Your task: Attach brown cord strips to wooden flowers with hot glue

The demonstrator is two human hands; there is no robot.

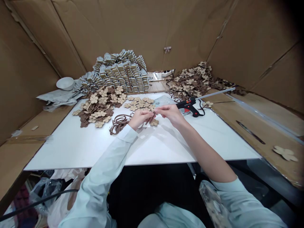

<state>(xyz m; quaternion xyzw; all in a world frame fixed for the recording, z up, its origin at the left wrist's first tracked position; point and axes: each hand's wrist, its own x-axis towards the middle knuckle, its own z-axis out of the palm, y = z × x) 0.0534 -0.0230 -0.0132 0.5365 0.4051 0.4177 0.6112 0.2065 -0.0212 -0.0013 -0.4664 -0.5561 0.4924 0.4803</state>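
My left hand (140,118) and my right hand (169,114) meet above the middle of the white table. Both have their fingers pinched on a thin brown cord (150,119), whose ends hang between them. Just below the fingertips a beige flower cutout (154,122) lies on the table. Beside my left hand rests a loose coil of brown cord (118,124). To the right of my right hand is a black glue gun (190,107) with a small red light and a long clear glue stick (215,92) in its back.
A heap of brown and beige flowers (98,106) covers the table's left side, with more beige flowers (139,103) behind my hands. Stacked metallic clips (123,72) stand at the back. Further flowers with cords (192,79) pile up back right. Cardboard walls (142,28) enclose the table (78,148).
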